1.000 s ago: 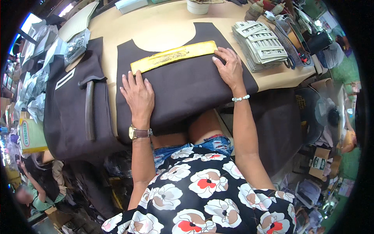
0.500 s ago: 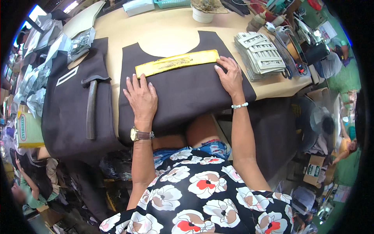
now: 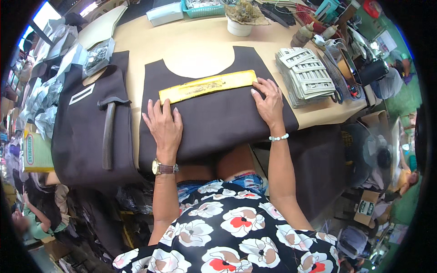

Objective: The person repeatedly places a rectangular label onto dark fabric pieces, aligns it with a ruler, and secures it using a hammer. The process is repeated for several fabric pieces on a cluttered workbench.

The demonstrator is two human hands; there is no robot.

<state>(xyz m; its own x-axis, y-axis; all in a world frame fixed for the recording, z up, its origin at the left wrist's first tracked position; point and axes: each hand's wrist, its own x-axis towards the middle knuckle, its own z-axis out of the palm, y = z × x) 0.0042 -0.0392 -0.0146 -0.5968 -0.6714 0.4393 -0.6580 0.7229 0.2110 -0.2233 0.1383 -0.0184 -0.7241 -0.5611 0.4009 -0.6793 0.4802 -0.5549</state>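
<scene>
A dark brown fabric piece [image 3: 218,118] with a scooped neckline lies spread in front of me, its near edge hanging over the table's edge. Across it, below the neckline, rests a worn yellow strip [image 3: 207,86], smudged with dark marks. My left hand [image 3: 163,126] lies flat on the fabric, fingers spread, fingertips at the strip's left end. At its right end my right hand [image 3: 269,101] rests with fingers apart, the index fingertip against the strip. To the left, a hammer [image 3: 108,132] lies on a second dark fabric piece [image 3: 82,141], near a small white rectangular frame [image 3: 82,93].
A stack of cream cards with cut-out slots [image 3: 305,77] stands at right. Behind are a white pot [image 3: 239,28], squeeze bottles [image 3: 302,34] and a teal basket [image 3: 203,10]. At far left are a tray of small metal parts [image 3: 97,58] and crumpled plastic [image 3: 43,109]. Other people sit at the edges.
The whole view has shifted, so the table's things appear slightly lower. Both hands stay in place at the ends of the yellow strip.
</scene>
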